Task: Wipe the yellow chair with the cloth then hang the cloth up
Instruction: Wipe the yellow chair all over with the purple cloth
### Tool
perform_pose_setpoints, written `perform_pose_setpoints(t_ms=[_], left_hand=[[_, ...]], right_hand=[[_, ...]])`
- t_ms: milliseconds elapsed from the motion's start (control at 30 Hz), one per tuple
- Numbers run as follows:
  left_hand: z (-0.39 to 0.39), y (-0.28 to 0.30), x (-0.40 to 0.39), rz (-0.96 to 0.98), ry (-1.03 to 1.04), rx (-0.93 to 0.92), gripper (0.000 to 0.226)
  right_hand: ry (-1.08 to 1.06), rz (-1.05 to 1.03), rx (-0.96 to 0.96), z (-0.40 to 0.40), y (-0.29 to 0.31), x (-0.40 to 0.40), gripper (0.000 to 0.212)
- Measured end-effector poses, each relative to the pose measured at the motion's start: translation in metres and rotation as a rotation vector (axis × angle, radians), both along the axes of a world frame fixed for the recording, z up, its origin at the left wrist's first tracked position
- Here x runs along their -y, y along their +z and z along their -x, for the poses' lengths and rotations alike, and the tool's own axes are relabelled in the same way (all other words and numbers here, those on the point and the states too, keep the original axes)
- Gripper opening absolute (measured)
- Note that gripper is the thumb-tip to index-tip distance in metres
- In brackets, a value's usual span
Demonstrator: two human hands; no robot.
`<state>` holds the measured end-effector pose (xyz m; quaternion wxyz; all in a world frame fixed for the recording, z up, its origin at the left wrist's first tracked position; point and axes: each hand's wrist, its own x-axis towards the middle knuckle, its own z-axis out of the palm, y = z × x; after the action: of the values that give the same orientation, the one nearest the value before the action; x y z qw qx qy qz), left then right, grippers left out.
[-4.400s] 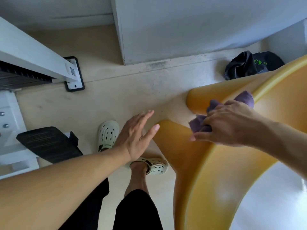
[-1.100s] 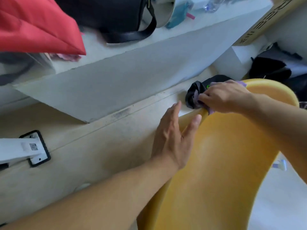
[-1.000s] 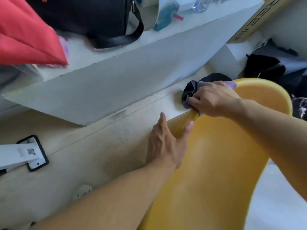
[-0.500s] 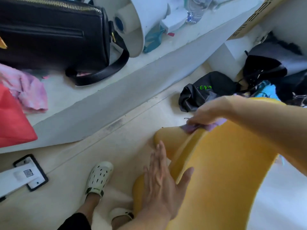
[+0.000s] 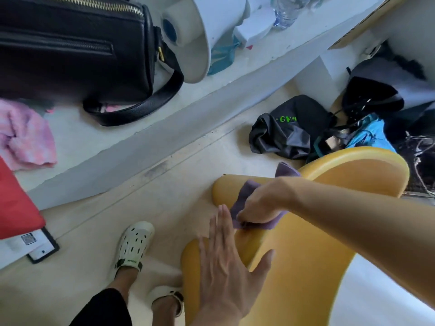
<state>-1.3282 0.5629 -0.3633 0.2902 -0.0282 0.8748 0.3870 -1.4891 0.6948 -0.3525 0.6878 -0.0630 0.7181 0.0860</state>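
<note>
Left hand (image 5: 226, 262) low centre of frame, nearest the camera: fingers straight and spread, flat over the chair (image 5: 306, 267) edge, holding nothing; whether the palm actually touches the plastic is not clear. Just above it, mid-frame, the right hand (image 5: 261, 205) reaches in from the right with fingers curled down, gripping the cloth (image 5: 244, 198) and pressing it onto the chair's rim. The cloth sits under and up-left of that hand, so the right hand is the one on it; the left fingertips are just beside its lower edge.

Judgement: still wiping. The rim runs from lower centre up toward the right of frame, so the next stroke likely follows that line. No hanging spot is identifiable.

Cloth: purple, soft, bunched, one corner sticking up past the rim at upper right of the hand. Chair: glossy yellow moulded plastic, curved, filling the lower right.

Farther: white clogs (image 5: 134, 245) on the floor lower left; black bag (image 5: 289, 130) with green lettering above the chair; black handbag (image 5: 73, 48) on the ledge upper left.
</note>
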Motion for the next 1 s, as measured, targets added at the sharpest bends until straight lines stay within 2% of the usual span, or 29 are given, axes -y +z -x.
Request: perform_pose_setpoints(t_ms=[33,67,167,200,233,267,333,433,567,700,800,867,1000], left_hand=[[0.000,0.000,-0.001,0.012,-0.010,0.011,0.110],[0.001,0.001,-0.001,0.017,-0.020,0.023,0.111],[0.004,0.003,0.002,0.029,-0.050,0.047,0.113],[0.006,0.004,0.004,0.044,-0.079,0.062,0.114],[0.007,0.005,0.005,0.057,-0.106,0.078,0.113],[0.009,0.007,0.006,0.065,-0.116,0.088,0.113],[0.011,0.010,0.007,0.070,-0.104,0.082,0.112],[0.010,0.010,0.007,0.047,-0.072,0.059,0.110],[0.006,0.007,0.008,-0.022,-0.021,-0.007,0.101],[0.002,0.007,0.007,-0.097,0.085,-0.095,0.096],[-0.002,0.001,0.019,-0.194,0.276,-0.064,0.090],[-0.019,-0.019,0.053,-0.123,0.377,-0.081,0.088],[-0.100,-0.052,0.141,0.064,0.370,-0.026,0.088]], right_hand=[[-0.096,0.039,0.035,0.003,-0.001,-0.002,0.030],[-0.187,-0.017,0.064,0.008,-0.002,-0.010,0.027],[-0.520,-0.116,0.001,0.030,0.008,-0.033,0.012],[-0.514,-0.189,-0.042,0.036,0.010,-0.039,0.013],[-0.504,-0.238,-0.092,0.036,0.011,-0.045,0.024],[-0.356,-0.268,-0.102,0.038,0.016,-0.046,0.034],[-0.201,-0.274,-0.143,0.035,0.019,-0.039,0.046],[-0.164,-0.214,-0.136,0.021,0.028,-0.022,0.043],[0.019,-0.182,-0.200,-0.002,0.033,0.004,0.070],[0.126,-0.128,-0.321,-0.025,0.037,0.021,0.053],[0.238,-0.070,-0.394,-0.051,0.041,0.036,0.036],[0.286,-0.042,-0.503,-0.068,0.039,0.047,0.038],[0.347,-0.030,-0.499,-0.103,0.023,0.072,0.043]])
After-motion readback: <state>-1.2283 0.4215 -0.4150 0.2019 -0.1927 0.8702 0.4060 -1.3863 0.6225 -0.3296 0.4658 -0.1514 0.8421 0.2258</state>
